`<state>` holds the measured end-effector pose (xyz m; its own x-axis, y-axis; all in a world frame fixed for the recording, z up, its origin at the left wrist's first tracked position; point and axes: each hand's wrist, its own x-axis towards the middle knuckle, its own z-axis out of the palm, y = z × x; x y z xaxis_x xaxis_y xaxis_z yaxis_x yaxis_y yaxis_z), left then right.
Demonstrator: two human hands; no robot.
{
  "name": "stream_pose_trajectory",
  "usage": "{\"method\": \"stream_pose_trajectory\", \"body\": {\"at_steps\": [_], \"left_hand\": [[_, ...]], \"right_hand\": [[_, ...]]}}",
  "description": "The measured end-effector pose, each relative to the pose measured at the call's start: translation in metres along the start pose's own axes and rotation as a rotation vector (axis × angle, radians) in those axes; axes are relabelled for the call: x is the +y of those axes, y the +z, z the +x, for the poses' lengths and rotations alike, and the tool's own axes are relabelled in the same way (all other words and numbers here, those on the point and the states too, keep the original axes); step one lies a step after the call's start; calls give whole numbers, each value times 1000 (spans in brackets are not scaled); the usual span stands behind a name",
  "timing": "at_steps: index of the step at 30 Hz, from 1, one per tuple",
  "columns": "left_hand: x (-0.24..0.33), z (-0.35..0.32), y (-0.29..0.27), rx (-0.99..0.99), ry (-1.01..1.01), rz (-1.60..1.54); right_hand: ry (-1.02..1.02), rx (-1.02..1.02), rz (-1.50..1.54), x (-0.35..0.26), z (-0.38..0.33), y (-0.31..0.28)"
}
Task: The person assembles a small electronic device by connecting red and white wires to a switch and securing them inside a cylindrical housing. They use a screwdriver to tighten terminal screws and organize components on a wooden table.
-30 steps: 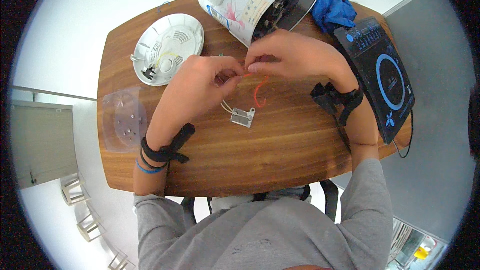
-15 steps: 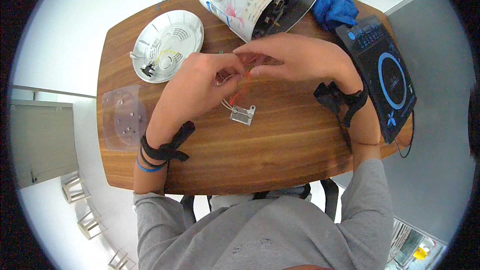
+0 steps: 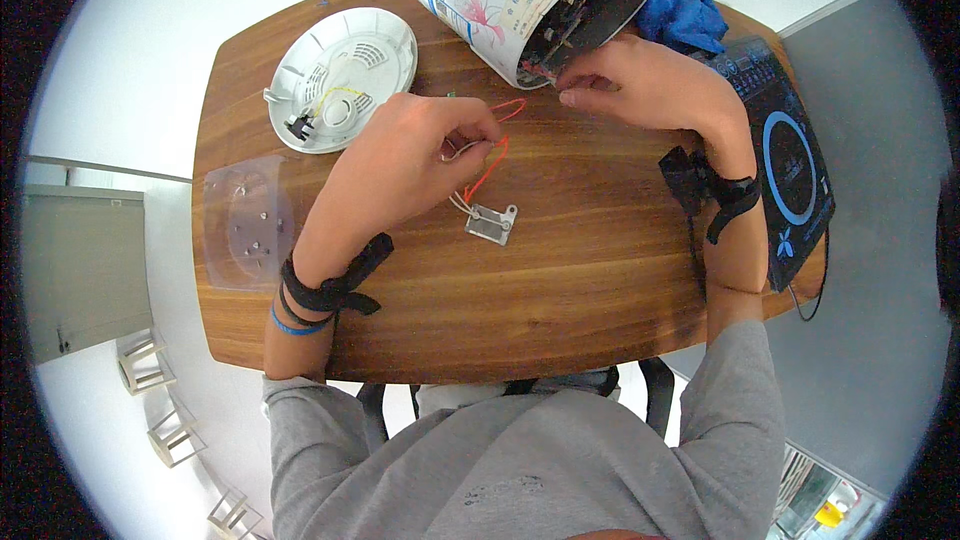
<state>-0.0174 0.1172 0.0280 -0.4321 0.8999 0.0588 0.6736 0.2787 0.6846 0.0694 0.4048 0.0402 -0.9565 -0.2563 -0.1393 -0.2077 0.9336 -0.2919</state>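
Observation:
A white flower-patterned appliance housing [image 3: 495, 10] lies on its side on the wooden table, its dark open end showing parts and wires inside. My right hand [image 3: 645, 85] is at the lower rim of that opening, fingers bent and thumb close to them; whatever the fingertips pinch is hidden. Over the table's middle, my left hand [image 3: 430, 145] is closed in a pinch on thin wires. A red wire [image 3: 487, 178] loops out beside its fingers. White leads run down to a small flat metal plate [image 3: 491, 224] lying on the wood.
A white round cover [image 3: 392, 35] with a black connector and yellow wire rests at the far left. Several screws lie on a clear plastic sheet [image 3: 225, 240]. A black induction cooker [image 3: 790, 180] stands at the right edge, with a blue cloth [image 3: 685, 10] behind it.
My right hand has moved away from my left, to the right and up to the housing's opening. The left hand stays nearly in place with the wires; more red wire now shows.

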Motion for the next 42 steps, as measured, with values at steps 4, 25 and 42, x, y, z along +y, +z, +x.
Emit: {"method": "stream_pose_trajectory", "body": {"at_steps": [4, 25, 42], "left_hand": [[-5, 1, 1, -14, 2, 7], [-4, -1, 1, -1, 0, 15], [-6, 1, 3, 4, 50, 26]], "right_hand": [[47, 73, -19, 0, -3, 2], [121, 350, -255, 26, -5, 20], [-90, 164, -92, 10, 11, 26]]}}
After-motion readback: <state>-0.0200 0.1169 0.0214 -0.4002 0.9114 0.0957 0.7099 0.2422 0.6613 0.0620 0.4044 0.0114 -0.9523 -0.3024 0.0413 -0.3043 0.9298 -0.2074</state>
